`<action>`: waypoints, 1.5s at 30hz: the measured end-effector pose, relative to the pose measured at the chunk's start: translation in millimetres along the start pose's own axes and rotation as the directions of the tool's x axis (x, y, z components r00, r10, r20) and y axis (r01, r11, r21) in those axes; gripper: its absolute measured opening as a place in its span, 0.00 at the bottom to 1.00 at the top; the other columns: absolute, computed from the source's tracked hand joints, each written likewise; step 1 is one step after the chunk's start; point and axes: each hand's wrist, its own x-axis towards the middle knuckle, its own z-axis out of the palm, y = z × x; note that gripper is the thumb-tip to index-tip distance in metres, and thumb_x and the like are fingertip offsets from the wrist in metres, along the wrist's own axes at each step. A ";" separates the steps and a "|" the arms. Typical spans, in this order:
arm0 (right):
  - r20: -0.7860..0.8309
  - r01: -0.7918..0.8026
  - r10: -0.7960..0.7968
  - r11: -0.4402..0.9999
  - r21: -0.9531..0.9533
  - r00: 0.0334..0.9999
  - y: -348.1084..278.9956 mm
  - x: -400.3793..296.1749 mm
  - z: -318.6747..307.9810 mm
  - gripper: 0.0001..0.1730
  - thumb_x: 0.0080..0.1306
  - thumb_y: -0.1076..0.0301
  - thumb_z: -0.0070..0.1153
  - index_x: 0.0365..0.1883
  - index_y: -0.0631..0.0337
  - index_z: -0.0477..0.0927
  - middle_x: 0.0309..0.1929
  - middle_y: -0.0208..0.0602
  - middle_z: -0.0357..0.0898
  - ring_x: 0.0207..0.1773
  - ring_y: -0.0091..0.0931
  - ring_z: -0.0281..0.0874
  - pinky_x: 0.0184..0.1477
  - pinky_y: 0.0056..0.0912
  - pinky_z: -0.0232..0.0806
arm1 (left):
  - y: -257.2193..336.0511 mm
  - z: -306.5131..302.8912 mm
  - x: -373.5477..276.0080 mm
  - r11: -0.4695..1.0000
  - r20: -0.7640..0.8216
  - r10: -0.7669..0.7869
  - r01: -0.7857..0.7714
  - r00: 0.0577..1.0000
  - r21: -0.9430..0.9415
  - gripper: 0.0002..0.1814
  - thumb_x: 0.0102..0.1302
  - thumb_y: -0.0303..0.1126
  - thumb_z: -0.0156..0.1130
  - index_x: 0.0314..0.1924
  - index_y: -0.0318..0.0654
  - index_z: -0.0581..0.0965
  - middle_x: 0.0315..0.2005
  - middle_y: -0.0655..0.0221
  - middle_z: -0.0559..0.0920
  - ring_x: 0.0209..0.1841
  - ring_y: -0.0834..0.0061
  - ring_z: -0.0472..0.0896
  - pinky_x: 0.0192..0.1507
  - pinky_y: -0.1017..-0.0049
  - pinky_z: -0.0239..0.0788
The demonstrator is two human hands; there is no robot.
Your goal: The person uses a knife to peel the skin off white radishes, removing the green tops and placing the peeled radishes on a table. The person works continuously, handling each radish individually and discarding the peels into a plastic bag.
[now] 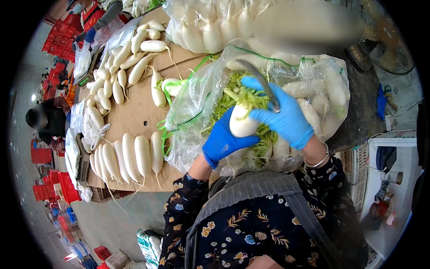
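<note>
My left hand, in a dark blue glove, grips a white daikon radish from below, its leafy top pointing up and away. My right hand, in a light blue glove, is closed around the end of a curved metal blade; its handle is hidden in the palm. The right fingertips and thumb touch the daikon's green stems. Both hands are over an opened clear plastic bag with green drawstrings. Cut radish greens and more daikons lie in the bag.
Daikons stand in a row at the near left of the cardboard-covered table, with a loose pile beyond. Another full bag lies at the far side. A fan stands at right; other people are at left.
</note>
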 end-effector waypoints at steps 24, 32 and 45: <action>0.058 0.152 -0.161 0.671 -0.726 0.985 46.2 -5.8 -31.9 0.07 0.57 0.67 0.57 0.34 0.52 0.82 0.30 0.41 0.79 0.27 0.40 0.77 0.29 0.40 0.70 | 24.8 5.6 -13.7 0.973 -0.156 0.189 -0.164 0.969 0.160 0.39 0.41 0.40 0.77 0.55 0.38 0.71 0.46 0.60 0.80 0.47 0.65 0.81 0.50 0.69 0.71; 0.330 -0.305 0.262 0.948 0.087 0.907 8.4 -9.3 -19.8 0.24 0.60 0.68 0.62 0.56 0.56 0.76 0.41 0.33 0.81 0.43 0.19 0.76 0.47 0.25 0.70 | 54.0 -41.4 -1.5 0.779 -0.174 0.259 -0.312 0.950 -0.545 0.51 0.45 0.43 0.72 0.67 0.35 0.57 0.59 0.60 0.70 0.59 0.68 0.70 0.60 0.67 0.63; -0.018 0.146 -0.145 0.984 0.101 0.989 2.4 -23.3 43.0 0.40 0.46 0.66 0.73 0.58 0.61 0.71 0.50 0.41 0.76 0.49 0.30 0.75 0.51 0.30 0.68 | 75.1 -57.1 45.1 0.471 -0.578 0.228 -0.608 0.784 -0.639 0.29 0.71 0.50 0.45 0.67 0.46 0.60 0.59 0.63 0.69 0.57 0.71 0.71 0.57 0.70 0.66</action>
